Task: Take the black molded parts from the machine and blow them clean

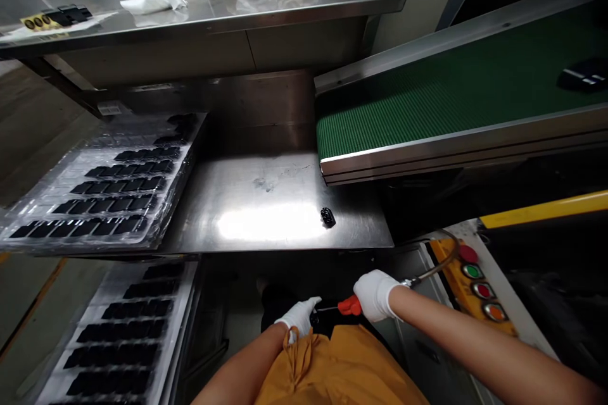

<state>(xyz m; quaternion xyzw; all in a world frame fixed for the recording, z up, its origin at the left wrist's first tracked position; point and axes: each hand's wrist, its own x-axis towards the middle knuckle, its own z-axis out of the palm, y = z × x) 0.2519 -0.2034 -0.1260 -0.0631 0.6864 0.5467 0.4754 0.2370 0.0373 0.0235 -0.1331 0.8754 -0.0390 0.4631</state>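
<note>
While the gloved right hand (375, 294) wraps its fingers around a red-handled tool (349, 305), the gloved left hand (297, 316) seems to pinch a small dark piece (314, 316) low over the lap, its outline hard to make out against dark clothing. The tool's thin nozzle (329, 309) points towards 9 o'clock and ends just beside that piece; the hands apparently face each other so the tip meets it directly. A hose (441, 264) leaves behind the right hand towards 2 o'clock, probably to stay clear of the lap.

Seen from the hands, a loose black part (327, 217) lies at 12 o'clock on the steel table (237, 183), near its front edge, presumably for easy reach. At 10 o'clock an upper tray (185, 168) carries black pieces, and at 9 o'clock a lower tray (180, 304) carries more; the rows likely keep them orderly. Between 1 and 2 o'clock runs a green conveyor belt (408, 101), its end meeting the table, perhaps for passing things across. A button panel (458, 285) sits at 3 o'clock, handy to the right arm.
</note>
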